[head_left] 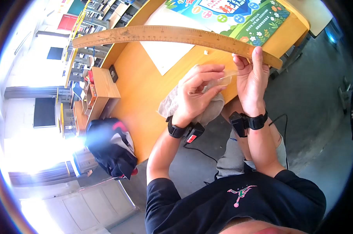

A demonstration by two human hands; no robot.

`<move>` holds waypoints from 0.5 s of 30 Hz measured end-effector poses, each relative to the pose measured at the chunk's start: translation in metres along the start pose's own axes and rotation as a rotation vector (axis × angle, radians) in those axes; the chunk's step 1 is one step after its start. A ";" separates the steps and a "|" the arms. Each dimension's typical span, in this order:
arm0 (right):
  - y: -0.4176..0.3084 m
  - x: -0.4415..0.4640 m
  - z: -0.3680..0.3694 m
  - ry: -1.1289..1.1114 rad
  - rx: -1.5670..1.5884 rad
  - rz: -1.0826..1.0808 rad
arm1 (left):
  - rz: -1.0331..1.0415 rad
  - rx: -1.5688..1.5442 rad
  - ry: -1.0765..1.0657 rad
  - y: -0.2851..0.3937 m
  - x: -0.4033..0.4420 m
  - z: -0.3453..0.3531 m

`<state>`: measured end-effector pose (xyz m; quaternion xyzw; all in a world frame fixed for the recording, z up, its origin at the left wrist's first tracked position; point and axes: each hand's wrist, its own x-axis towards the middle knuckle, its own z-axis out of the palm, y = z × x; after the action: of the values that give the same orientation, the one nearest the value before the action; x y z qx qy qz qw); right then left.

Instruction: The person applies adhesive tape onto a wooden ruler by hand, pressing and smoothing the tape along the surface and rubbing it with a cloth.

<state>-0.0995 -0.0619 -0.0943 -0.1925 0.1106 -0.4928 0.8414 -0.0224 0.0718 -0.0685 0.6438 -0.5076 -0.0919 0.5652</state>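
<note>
My right hand [251, 80] grips a long wooden ruler [161, 34] near its right end, the thumb laid over its near edge. From there the ruler stretches leftward above the desk and looks curved through the wide lens. My left hand [198, 91] is closed, thumb and fingers pinched on a thin, clear strip [225, 80], which looks like tape or film and reaches toward my right palm. Whether the strip sticks to that palm I cannot tell. Below my left hand, a grey cloth [169, 102] lies at the desk's edge, partly hidden by the hand.
The yellow desk [133, 91] bears a white sheet [165, 54], a colourful poster [239, 19] and a small white scrap [206, 52]. A wooden box shelf [105, 84] stands at the left. A dark bag or jacket [110, 146] hangs at the near left corner. Cables run from both wrist straps.
</note>
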 end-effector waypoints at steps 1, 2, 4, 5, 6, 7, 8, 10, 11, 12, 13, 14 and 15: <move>-0.001 0.001 0.001 0.002 0.001 -0.005 | -0.032 -0.046 0.003 -0.001 0.000 0.001; -0.002 0.001 0.001 0.002 0.026 0.002 | -0.031 -0.048 -0.001 -0.004 -0.001 0.001; -0.004 0.001 0.001 0.004 0.052 0.008 | -0.022 -0.048 0.000 -0.011 -0.002 0.000; -0.003 0.001 0.001 0.011 0.055 0.008 | -0.022 -0.048 -0.003 -0.014 -0.001 -0.001; -0.003 0.002 0.000 0.018 0.058 0.010 | 0.056 0.044 0.006 -0.016 0.001 -0.003; -0.003 0.002 0.000 0.020 0.058 0.009 | 0.095 0.091 0.009 -0.015 0.001 -0.002; -0.002 0.002 0.000 0.015 0.055 0.009 | 0.134 0.137 0.014 -0.013 0.001 0.000; -0.003 0.002 -0.001 0.013 0.053 0.007 | -0.163 -0.229 0.153 0.001 0.000 0.008; -0.003 0.001 0.000 0.003 0.047 0.011 | -0.163 -0.229 0.151 -0.001 -0.002 0.008; -0.003 0.001 0.000 -0.007 0.041 0.016 | -0.232 -0.283 0.116 -0.004 -0.004 0.007; -0.003 0.001 0.000 -0.006 0.042 0.015 | -0.302 -0.337 0.081 -0.007 -0.005 0.006; -0.003 0.002 0.000 -0.002 0.043 0.010 | -0.302 -0.336 0.079 -0.008 -0.005 0.007; -0.002 0.002 0.000 0.003 0.043 0.004 | -0.299 -0.328 0.103 -0.008 -0.005 0.007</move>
<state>-0.1004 -0.0646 -0.0929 -0.1733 0.1016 -0.4936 0.8462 -0.0256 0.0696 -0.0794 0.6151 -0.3554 -0.2231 0.6675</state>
